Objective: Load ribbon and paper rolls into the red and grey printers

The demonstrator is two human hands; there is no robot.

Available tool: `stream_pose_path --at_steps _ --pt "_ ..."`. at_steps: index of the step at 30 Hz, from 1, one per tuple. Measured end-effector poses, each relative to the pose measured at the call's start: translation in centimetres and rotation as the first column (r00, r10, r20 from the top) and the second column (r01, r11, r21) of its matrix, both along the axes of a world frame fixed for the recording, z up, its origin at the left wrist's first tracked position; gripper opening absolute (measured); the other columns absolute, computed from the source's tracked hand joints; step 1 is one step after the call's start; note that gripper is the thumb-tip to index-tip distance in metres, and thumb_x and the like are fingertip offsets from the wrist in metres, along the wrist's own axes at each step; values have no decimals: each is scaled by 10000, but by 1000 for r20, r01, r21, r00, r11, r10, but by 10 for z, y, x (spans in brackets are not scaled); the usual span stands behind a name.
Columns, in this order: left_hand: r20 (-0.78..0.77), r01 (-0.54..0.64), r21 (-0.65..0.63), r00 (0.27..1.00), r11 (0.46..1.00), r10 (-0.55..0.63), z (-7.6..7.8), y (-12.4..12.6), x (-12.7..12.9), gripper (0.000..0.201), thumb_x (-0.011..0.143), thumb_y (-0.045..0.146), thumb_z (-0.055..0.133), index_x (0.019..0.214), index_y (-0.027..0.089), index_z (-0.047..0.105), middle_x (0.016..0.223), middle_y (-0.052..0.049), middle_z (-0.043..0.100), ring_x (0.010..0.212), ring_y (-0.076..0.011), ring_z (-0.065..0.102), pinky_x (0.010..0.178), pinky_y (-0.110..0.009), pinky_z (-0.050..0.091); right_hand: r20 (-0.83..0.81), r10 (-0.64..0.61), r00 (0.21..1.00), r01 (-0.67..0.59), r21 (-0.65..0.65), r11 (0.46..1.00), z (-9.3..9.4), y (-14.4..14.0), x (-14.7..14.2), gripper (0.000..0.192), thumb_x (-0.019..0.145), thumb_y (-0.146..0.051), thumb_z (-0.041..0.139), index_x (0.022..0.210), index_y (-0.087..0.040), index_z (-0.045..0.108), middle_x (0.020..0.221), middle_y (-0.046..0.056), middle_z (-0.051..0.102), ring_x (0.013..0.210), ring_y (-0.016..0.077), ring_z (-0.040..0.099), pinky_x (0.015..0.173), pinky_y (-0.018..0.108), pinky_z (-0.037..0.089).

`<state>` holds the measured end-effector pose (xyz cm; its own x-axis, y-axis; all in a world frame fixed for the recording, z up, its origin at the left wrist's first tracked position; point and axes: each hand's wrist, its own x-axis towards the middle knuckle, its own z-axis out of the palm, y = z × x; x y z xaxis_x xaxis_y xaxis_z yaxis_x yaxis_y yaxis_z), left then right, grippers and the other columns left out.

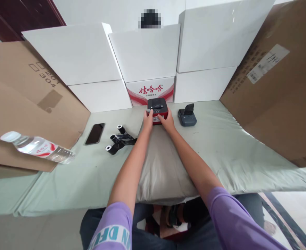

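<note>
A small red and black label printer [156, 107] sits at the far end of a grey pillow [160, 163] on the pale green bed sheet [220, 146]. My left hand [148, 119] grips its left side and my right hand [167, 121] grips its right side, thumbs on the front edge. Both arms stretch forward over the pillow.
A dark grey label printer [187, 116] stands just right of my hands. Black ribbon rolls [119, 139] and a black phone [95, 133] lie to the left. A water bottle [38, 147] rests on cardboard [19, 104] at far left. White boxes [147, 52] line the back; a big carton [280, 90] leans at right.
</note>
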<state>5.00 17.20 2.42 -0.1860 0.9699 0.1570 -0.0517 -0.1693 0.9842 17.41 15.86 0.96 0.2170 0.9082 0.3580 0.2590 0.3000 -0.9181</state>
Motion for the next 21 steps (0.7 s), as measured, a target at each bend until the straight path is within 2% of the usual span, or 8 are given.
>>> stream_pose_path --at_steps 3,6,9,11,13,17,19,21 --pt "82 -2 -60 997 998 7 4 6 6 388 955 313 608 1307 150 626 1306 -135 731 1208 -230 708 1082 -372 535 31 12 999 -12 15 1000 0 -2 -1 893 734 -434 757 1505 -160 401 1531 197 590 1355 297 606 1191 506 464" --pt "91 1 -90 996 996 7 13 -14 7 384 944 249 565 1309 154 637 1271 -108 746 1164 -218 720 1048 -352 550 67 -2 998 1 13 1000 10 -19 4 871 731 -431 790 1481 -169 433 1471 196 637 1335 331 625 1173 534 476" --pt "42 29 -35 999 999 -27 24 -56 5 392 943 253 564 1317 179 655 1310 -92 740 1238 -234 690 1087 -354 529 102 19 995 -26 72 997 24 -58 12 833 758 -431 799 1468 -162 458 1427 198 659 1318 356 635 1161 538 484" --pt "-1 55 29 999 998 -55 29 -95 3 418 955 297 591 1361 218 646 1372 -69 718 1314 -247 648 1139 -371 499 123 9 992 -25 128 991 32 -95 18 813 801 -470 789 1486 -190 454 1460 188 633 1350 367 613 1180 548 466" --pt "-31 64 88 998 994 -61 29 -135 2 449 971 309 593 1412 231 621 1433 -59 687 1361 -251 617 1190 -380 459 161 8 987 -29 129 991 34 -134 21 802 837 -491 777 1515 -233 437 1500 169 600 1397 376 577 1204 564 443" --pt "-58 20 -5 998 1000 -21 18 -200 0 499 997 310 569 1493 256 561 1505 -61 642 1404 -252 588 1214 -401 449 198 55 979 -70 72 995 21 -194 17 768 874 -522 749 1532 -290 429 1529 147 571 1442 390 531 1227 603 418" --pt "-101 10 -49 995 999 -15 9 -218 -2 511 1008 317 549 1516 259 537 1514 -72 635 1400 -253 595 1207 -406 461 205 54 977 -70 70 995 10 -209 14 779 882 -524 735 1548 -282 410 1532 156 560 1442 390 527 1230 620 414" --pt "-162 18 -50 987 999 -25 3 -223 -8 503 1016 334 532 1513 255 542 1510 -82 637 1405 -258 595 1208 -412 466 223 33 974 -54 88 995 2 -212 15 827 856 -537 757 1553 -261 407 1530 175 547 1445 397 512 1237 635 403"
